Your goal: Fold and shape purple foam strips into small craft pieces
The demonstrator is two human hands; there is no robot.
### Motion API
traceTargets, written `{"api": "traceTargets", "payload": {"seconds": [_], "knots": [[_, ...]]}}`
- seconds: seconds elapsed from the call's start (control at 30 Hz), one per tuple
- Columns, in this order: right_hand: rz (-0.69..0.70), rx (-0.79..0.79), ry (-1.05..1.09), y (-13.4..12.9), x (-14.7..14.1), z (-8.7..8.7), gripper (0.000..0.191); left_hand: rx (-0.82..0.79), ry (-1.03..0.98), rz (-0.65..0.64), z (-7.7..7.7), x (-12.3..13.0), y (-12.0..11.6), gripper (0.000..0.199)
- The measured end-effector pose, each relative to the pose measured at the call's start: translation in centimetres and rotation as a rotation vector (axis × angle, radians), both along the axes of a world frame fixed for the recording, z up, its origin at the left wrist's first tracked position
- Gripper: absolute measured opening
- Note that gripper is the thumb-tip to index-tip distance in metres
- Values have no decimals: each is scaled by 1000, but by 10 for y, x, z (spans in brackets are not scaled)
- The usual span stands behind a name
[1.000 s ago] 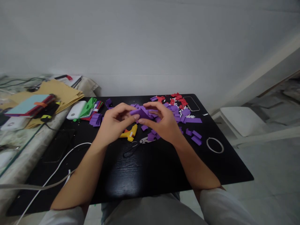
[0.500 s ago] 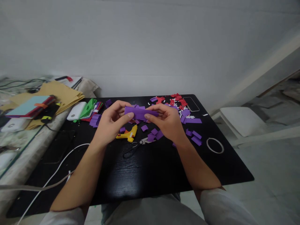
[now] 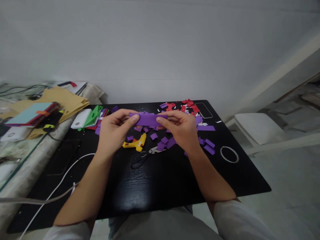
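Observation:
A purple paper strip (image 3: 148, 120) is stretched level between my hands, above the black table. Its left end is pinched between the thumb and fingers of my left hand (image 3: 113, 128). My right hand (image 3: 181, 128) pinches the other end the same way, thumb in front. Below the strip lie small purple paper pieces (image 3: 154, 136), a yellow glue gun (image 3: 136, 143) and a pair of scissors (image 3: 150, 151) whose blades are partly covered by purple pieces. The fingers behind the strip are partly hidden.
Red and white paper scraps (image 3: 191, 106) lie at the back right, near a pale ring (image 3: 229, 155). Green folded paper (image 3: 94, 116) and a white device (image 3: 81, 119) are at the left. A white cable (image 3: 60, 181) crosses the table's left side. A white stool (image 3: 252, 128) stands to the right.
My hands have moved slightly apart, thumbs now nearer the strip's ends. The strip has turned from slanting to level and shows more of its flat face.

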State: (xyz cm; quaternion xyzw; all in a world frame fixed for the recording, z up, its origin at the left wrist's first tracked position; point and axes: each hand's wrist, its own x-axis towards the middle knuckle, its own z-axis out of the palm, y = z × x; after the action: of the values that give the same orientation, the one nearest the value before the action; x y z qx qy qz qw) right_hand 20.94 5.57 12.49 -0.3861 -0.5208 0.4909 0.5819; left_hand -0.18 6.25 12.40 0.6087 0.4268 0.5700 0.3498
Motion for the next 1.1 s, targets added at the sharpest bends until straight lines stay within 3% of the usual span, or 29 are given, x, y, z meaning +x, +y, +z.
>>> {"api": "traceTargets", "payload": {"seconds": [0.4,1.1], "knots": [[-52,-42,-8,1,0,0,24,-36,-20,-16,1,1,0,10],[-5,-54,41,3,2,0,21,-64,-70,-40,-4,-5,4,14]]}}
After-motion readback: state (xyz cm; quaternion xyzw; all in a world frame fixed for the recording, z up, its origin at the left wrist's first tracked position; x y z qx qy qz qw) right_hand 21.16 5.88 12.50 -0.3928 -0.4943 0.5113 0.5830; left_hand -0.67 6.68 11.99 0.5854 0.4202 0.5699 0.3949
